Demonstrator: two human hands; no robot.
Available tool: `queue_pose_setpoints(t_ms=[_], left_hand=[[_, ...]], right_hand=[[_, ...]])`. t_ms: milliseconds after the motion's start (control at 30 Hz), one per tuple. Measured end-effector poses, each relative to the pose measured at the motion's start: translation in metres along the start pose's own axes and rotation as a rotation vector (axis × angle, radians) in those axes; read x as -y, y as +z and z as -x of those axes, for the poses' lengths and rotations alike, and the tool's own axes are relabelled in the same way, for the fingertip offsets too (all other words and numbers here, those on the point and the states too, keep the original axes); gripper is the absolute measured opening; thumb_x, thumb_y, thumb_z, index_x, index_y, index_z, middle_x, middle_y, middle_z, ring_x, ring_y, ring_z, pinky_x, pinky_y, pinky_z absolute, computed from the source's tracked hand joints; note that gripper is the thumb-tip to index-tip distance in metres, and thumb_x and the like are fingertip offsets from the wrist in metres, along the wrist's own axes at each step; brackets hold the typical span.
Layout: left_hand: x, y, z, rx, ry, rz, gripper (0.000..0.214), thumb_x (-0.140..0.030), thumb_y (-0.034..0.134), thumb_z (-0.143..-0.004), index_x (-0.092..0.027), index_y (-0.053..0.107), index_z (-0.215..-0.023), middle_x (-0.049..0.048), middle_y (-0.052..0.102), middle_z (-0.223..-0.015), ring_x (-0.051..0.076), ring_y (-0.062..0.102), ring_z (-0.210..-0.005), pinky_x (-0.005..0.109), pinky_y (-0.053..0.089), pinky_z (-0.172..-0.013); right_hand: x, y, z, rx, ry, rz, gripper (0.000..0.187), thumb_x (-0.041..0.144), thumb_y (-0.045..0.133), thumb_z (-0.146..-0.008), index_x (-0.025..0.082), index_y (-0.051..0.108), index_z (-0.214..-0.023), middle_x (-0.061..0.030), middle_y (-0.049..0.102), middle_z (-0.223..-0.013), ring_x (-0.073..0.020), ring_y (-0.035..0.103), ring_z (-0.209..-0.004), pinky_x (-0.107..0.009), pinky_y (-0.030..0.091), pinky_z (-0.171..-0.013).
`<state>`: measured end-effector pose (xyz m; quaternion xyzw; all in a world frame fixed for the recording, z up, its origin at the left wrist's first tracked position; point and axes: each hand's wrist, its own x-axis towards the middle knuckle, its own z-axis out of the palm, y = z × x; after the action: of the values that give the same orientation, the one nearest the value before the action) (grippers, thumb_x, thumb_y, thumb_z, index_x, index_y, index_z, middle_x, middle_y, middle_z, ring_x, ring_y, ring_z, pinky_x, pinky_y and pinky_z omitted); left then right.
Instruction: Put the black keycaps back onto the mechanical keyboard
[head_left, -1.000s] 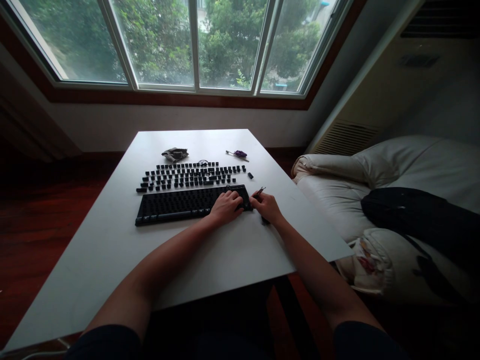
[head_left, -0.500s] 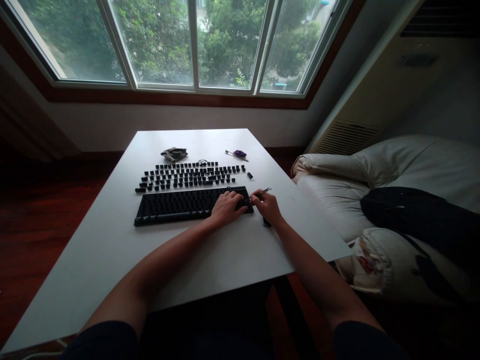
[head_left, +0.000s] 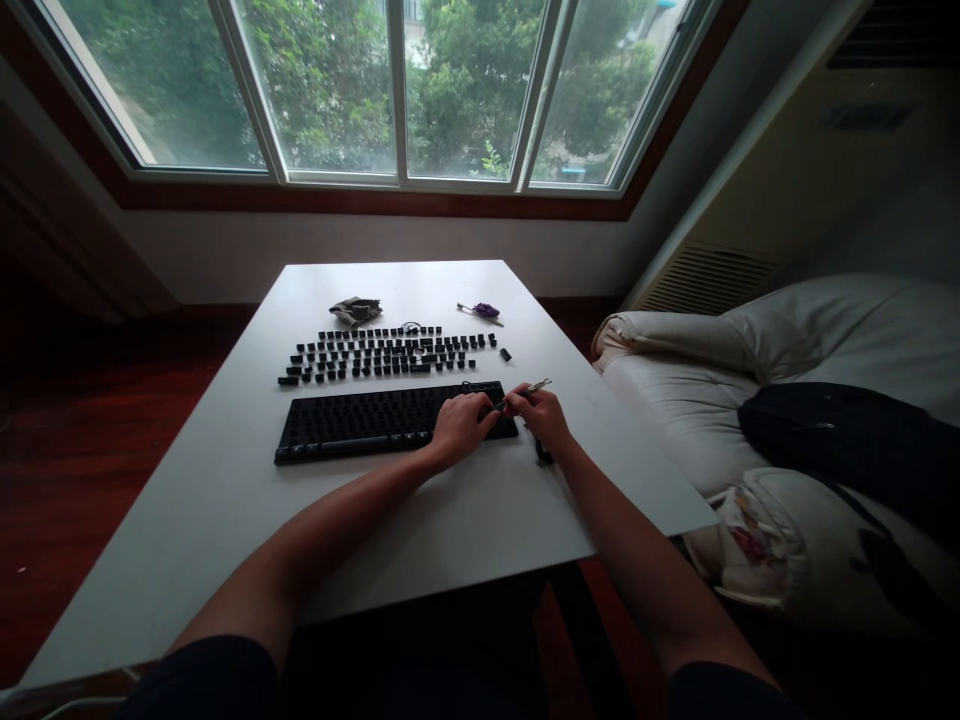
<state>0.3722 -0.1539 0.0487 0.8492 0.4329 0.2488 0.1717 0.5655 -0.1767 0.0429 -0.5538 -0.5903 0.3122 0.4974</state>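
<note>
A black keyboard (head_left: 360, 422) lies across the middle of the white table (head_left: 225, 500). My left hand (head_left: 459, 426) rests on its right end, fingers curled down onto it. My right hand (head_left: 541, 415) is closed on a thin metal tool (head_left: 534, 387), whose tip points left toward the keyboard's right edge, close to my left fingers. Behind the keyboard, several loose black keycaps (head_left: 382, 353) are laid out in rows. One single keycap (head_left: 505, 354) lies apart at their right end.
A purple-handled tool (head_left: 484, 311) and a crumpled grey bag (head_left: 355, 310) lie near the table's far edge. A small dark object (head_left: 543, 455) sits by my right wrist. A white beanbag (head_left: 787, 400) with a black garment (head_left: 847, 440) is on the right. Windows are ahead.
My right hand has turned the metal tool so its free end points more to the right and its tip sits nearer my left fingers. The camera has shifted slightly.
</note>
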Motion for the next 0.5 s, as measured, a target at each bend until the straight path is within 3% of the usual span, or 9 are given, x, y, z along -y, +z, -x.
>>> queue_pose_setpoints(t_ms=[133,267,500], left_hand=[[-0.006,-0.007,-0.003,0.027,-0.017,-0.009,0.021,-0.042,0.061,-0.094,-0.023,0.068,-0.091,0.0032,0.072,-0.092,0.02,0.064,-0.086,0.03,0.043,-0.072],[-0.007,-0.013,-0.007,0.057,0.071,0.05,0.018,-0.039,0.066,-0.089,-0.023,0.072,-0.094,0.0031,0.072,-0.09,0.02,0.064,-0.085,0.029,0.042,-0.071],[0.004,-0.01,-0.017,0.113,-0.009,0.342,0.023,-0.032,0.061,-0.087,-0.021,0.075,-0.101,0.0006,0.072,-0.083,0.015,0.062,-0.074,0.024,0.043,-0.065]], right_hand=[[-0.003,0.0,-0.002,-0.032,0.054,-0.086,0.029,0.046,0.065,-0.085,0.018,0.069,-0.077,-0.0034,0.071,-0.064,-0.0186,0.066,-0.06,-0.03,0.054,-0.063],[-0.001,-0.004,-0.001,-0.061,0.029,-0.122,0.031,0.048,0.066,-0.086,0.018,0.069,-0.078,-0.0026,0.07,-0.064,-0.0178,0.065,-0.058,-0.03,0.054,-0.063],[0.008,-0.01,0.005,-0.058,-0.121,0.083,0.033,0.051,0.064,-0.09,0.019,0.071,-0.088,-0.0041,0.073,-0.071,-0.0211,0.07,-0.066,-0.032,0.054,-0.068]])
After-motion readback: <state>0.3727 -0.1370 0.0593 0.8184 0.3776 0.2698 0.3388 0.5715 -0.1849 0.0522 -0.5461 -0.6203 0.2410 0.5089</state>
